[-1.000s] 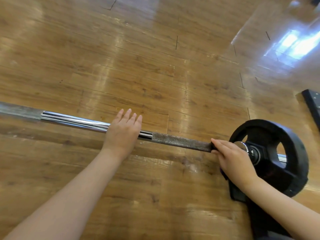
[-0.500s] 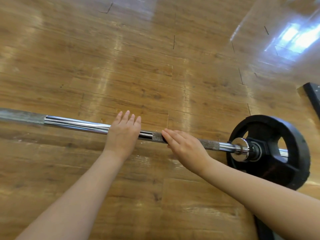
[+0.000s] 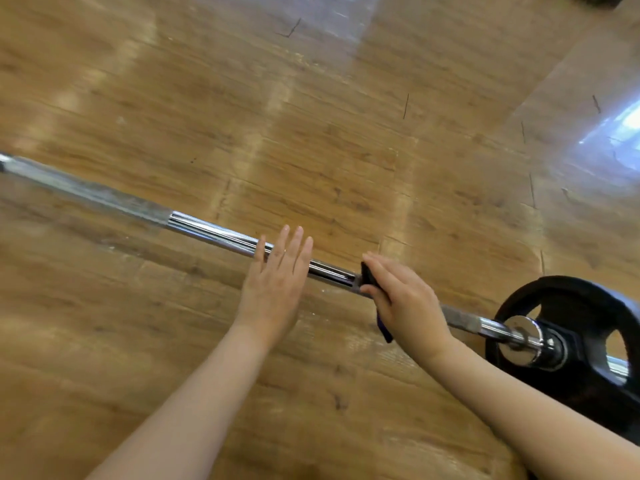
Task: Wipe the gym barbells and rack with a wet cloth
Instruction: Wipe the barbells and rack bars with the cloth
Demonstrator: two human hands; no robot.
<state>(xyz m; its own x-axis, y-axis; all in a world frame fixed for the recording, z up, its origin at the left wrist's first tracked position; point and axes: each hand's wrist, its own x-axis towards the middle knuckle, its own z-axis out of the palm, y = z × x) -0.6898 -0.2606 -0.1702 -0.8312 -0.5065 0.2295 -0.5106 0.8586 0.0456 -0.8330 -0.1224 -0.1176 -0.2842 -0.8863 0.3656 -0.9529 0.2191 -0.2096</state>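
While left hand [image 3: 275, 278] lay flat steadying the barbell [image 3: 214, 233], right hand [image 3: 405, 299] gripped the cloth [image 3: 367, 276] mid-shaft (next: stroke toward 10 o'clock).

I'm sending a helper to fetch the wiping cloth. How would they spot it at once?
Find the barbell lying across the wooden floor, its black plate at the right end. The cloth is on the bar under the right hand, beside the flat left hand. It is the only dark, soft thing on the bar.
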